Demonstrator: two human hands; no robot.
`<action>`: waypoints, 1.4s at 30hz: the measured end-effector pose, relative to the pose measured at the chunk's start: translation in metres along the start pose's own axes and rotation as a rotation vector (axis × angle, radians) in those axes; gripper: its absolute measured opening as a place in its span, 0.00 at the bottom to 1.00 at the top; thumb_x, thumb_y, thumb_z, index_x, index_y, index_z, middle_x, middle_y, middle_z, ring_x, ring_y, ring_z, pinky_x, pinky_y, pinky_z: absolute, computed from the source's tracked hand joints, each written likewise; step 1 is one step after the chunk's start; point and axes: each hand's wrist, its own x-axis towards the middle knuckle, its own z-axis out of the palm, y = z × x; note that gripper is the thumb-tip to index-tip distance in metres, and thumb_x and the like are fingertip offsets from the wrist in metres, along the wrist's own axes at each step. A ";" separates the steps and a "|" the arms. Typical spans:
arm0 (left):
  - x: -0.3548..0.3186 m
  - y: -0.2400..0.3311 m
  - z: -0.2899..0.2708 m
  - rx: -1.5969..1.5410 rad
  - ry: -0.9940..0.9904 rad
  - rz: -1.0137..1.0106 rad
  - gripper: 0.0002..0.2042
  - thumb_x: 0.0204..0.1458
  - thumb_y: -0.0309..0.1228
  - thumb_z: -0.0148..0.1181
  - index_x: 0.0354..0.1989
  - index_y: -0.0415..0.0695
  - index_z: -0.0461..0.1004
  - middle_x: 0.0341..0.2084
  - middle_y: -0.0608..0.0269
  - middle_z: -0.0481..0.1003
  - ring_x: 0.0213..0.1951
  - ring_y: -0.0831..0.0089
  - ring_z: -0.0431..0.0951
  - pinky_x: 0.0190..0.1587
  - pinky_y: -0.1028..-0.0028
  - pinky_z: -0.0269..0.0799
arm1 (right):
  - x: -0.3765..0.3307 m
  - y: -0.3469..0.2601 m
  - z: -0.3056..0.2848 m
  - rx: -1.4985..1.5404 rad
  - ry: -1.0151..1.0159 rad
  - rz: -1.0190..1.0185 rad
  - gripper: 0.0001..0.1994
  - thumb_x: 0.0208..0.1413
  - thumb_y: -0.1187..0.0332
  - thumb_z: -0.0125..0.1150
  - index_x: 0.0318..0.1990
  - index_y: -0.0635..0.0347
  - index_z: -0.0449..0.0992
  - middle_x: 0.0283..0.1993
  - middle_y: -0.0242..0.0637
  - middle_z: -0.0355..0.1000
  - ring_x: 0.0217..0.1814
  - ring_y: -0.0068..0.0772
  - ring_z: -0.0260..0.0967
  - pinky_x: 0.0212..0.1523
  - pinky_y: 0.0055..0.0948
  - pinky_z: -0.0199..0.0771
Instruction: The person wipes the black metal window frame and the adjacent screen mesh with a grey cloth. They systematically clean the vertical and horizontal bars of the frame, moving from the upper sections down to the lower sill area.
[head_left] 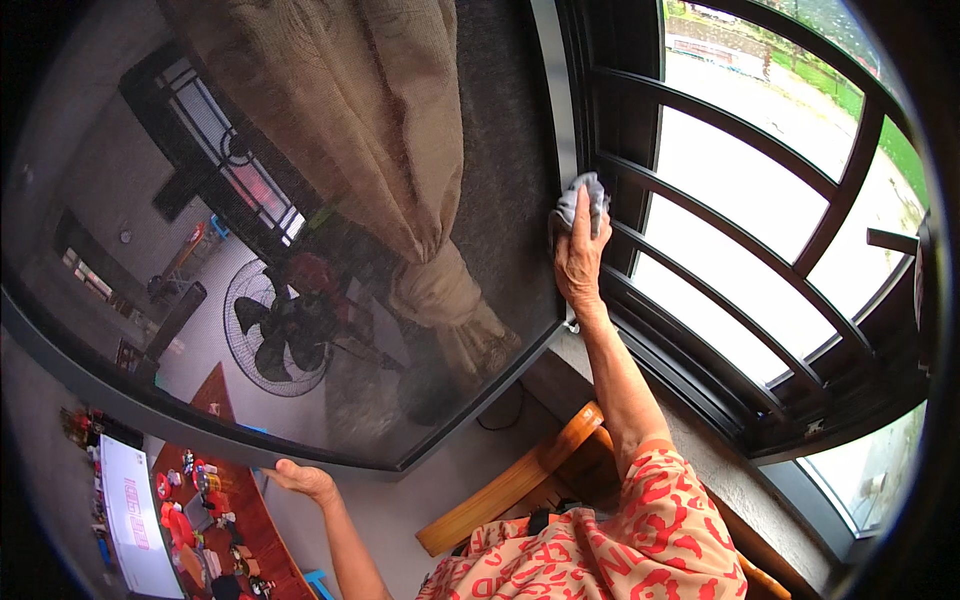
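Note:
A large dark mesh window screen [505, 150] in a grey metal frame stands swung open in front of me. My right hand [578, 262] reaches up and presses a bunched grey cloth [583, 198] against the upright frame edge beside the window. Its fingers are closed over the cloth. Lower left, my left hand [303, 480] is at the bottom rail [215, 428] of the screen frame and appears to grip it; some of its fingers are hidden.
Dark window bars [735, 235] fill the right side. Behind the mesh show a tied beige curtain [400, 130] and a black fan [285, 335]. Below are a wooden chair [510, 485], a red-brown table [265, 530] with small items, and a lit screen [135, 510].

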 end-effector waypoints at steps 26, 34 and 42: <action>0.014 0.030 -0.027 -0.704 -0.502 -0.470 0.27 0.54 0.45 0.62 0.52 0.36 0.66 0.37 0.59 0.75 0.38 0.70 0.76 0.42 0.67 0.76 | -0.033 -0.364 -0.034 0.774 -0.230 -0.521 0.32 0.38 0.87 0.56 0.58 0.65 0.71 0.57 0.49 0.67 0.58 0.49 0.63 0.61 0.38 0.61; -0.003 -0.009 -0.023 -0.925 -0.413 -0.708 0.24 0.63 0.45 0.47 0.56 0.36 0.66 0.49 0.65 0.70 0.52 0.77 0.67 0.57 0.72 0.60 | -0.087 -0.409 -0.014 0.493 -0.195 -0.732 0.25 0.36 0.73 0.65 0.49 0.52 0.80 0.54 0.44 0.56 0.51 0.46 0.58 0.52 0.40 0.61; 0.009 0.000 -0.024 -0.853 -0.486 -0.717 0.24 0.65 0.49 0.35 0.59 0.45 0.63 0.55 0.66 0.68 0.58 0.72 0.66 0.62 0.71 0.57 | -0.156 -0.362 -0.010 0.373 -0.359 -0.941 0.20 0.33 0.70 0.65 0.41 0.50 0.82 0.58 0.47 0.58 0.54 0.58 0.58 0.52 0.45 0.67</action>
